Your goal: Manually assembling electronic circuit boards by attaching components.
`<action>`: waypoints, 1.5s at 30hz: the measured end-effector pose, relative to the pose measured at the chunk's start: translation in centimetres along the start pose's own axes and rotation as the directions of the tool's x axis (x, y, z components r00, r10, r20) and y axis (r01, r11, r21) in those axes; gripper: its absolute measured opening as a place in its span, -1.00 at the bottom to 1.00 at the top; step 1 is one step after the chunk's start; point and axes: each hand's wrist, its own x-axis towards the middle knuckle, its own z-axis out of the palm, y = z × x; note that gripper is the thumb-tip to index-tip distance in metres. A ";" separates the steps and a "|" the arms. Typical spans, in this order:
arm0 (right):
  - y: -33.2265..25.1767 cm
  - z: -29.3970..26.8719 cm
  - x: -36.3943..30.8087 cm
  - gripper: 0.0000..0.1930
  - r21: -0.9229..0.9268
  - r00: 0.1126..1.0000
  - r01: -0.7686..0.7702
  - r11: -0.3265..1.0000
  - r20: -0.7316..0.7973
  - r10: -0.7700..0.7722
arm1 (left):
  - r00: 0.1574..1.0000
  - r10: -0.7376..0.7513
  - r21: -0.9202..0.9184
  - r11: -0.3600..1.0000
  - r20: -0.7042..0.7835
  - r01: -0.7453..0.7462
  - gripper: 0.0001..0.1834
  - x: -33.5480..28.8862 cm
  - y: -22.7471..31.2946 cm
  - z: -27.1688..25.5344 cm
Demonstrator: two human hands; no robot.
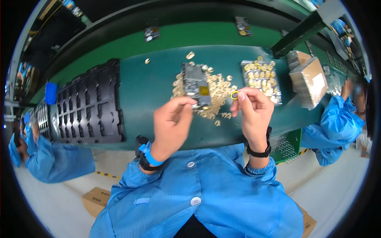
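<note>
A dark, phone-sized electronic board [192, 81] with a grey upper part and a yellow patch lies on a heap of small cream-coloured pieces [219, 92]. My left hand [171, 122] is at its lower edge, thumb and forefinger closed on the near corner. Between the thumb and fingertips of my right hand [254, 112] is a small round part with a yellow rim [234, 95], just right of the board. Beyond that hand, a clear tray [279, 99] carries several rows of similar yellow-and-white round parts.
Black moulded trays [89, 105] stand on the green belt [147, 89] at left, with a blue block [50, 93] beside them. At right are an open cardboard box [308, 79] and a dark post [299, 35]. More boards [243, 26] lie along the far strip. Co-workers' blue sleeves [337, 119] flank me.
</note>
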 end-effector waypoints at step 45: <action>-0.8 6.2 -3.3 -0.92 -0.299 0.933 0.138 0.944 0.358 -0.023 | 0.977 0.206 0.236 0.949 0.051 -0.212 -0.84 -2.2 0.6 -1.8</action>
